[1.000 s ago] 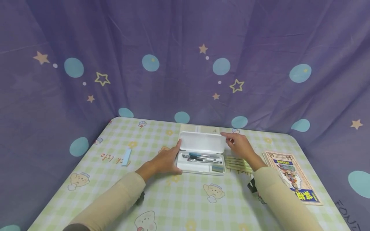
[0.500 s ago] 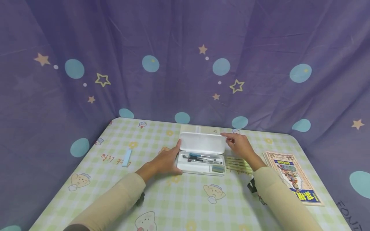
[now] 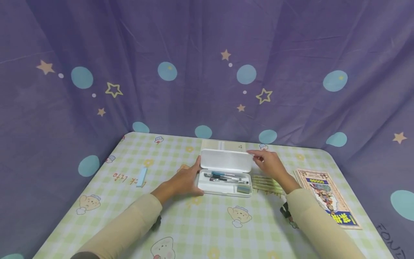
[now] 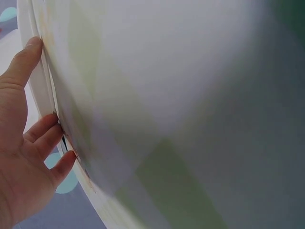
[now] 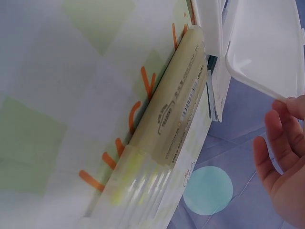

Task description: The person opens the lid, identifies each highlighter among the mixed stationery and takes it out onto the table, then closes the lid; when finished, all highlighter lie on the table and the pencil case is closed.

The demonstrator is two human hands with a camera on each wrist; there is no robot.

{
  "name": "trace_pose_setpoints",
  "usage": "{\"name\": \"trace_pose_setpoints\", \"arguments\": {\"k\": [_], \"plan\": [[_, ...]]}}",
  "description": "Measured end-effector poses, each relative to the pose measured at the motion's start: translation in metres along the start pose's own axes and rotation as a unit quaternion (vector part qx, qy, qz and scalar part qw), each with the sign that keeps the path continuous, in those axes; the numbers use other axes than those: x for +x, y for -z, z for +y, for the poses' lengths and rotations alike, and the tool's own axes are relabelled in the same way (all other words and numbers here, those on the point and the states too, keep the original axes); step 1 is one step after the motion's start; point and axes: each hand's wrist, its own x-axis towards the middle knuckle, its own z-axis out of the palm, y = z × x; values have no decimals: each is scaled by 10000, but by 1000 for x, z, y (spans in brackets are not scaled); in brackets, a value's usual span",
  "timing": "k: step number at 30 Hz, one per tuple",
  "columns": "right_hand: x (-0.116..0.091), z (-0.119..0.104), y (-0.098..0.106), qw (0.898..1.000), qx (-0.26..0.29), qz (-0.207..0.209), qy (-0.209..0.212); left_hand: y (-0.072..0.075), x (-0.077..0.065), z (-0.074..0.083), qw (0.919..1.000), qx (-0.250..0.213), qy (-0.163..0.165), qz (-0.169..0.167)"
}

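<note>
A white pencil case (image 3: pixel 213 188) lies open near the table's far middle, its lid (image 3: pixel 225 160) raised at the back. Inside are several pens (image 3: pixel 226 177) and a grey-blue eraser (image 3: pixel 243 189). My left hand (image 3: pixel 184 180) holds the case's left end, thumb and fingers spread along that side; the left wrist view shows the fingertips on its edge. With thumb and index finger, my right hand (image 3: pixel 270 163) pinches the lid's upper right corner. In the right wrist view its other fingers (image 5: pixel 279 138) are loosely bent. A clear-and-yellowish pack of highlighters (image 5: pixel 164 124) lies right of the case.
Behind the lid is a cream notebook (image 3: pixel 237 145). A light-blue strip-shaped object (image 3: pixel 141 177) lies on the left of the checked tablecloth (image 3: pixel 194 226). Comic-style booklets (image 3: pixel 328 198) lie at the right, beside my right forearm. A purple curtain (image 3: pixel 207 100) hangs behind the table.
The lid's top edge has come down very slightly, with my right hand moving along with it. My left hand stays at the case's left end.
</note>
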Motion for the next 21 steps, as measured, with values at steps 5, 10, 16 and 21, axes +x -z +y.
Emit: {"name": "trace_pose_setpoints", "arguments": {"k": [5, 10, 16, 21], "plan": [[-2, -1, 1, 10000, 43, -25, -41, 0, 0, 0, 10000, 0, -62, 68], [-6, -3, 3, 9997, 225, -92, -21, 0, -1, -1, 10000, -42, -28, 54], [-14, -7, 7, 9994, 318, -168, 17, -1, 0, -1, 10000, -70, 40, 14], [-22, -11, 12, 9985, 459, -293, -51, -2, 0, -1, 9999, -111, 107, 12]]}}
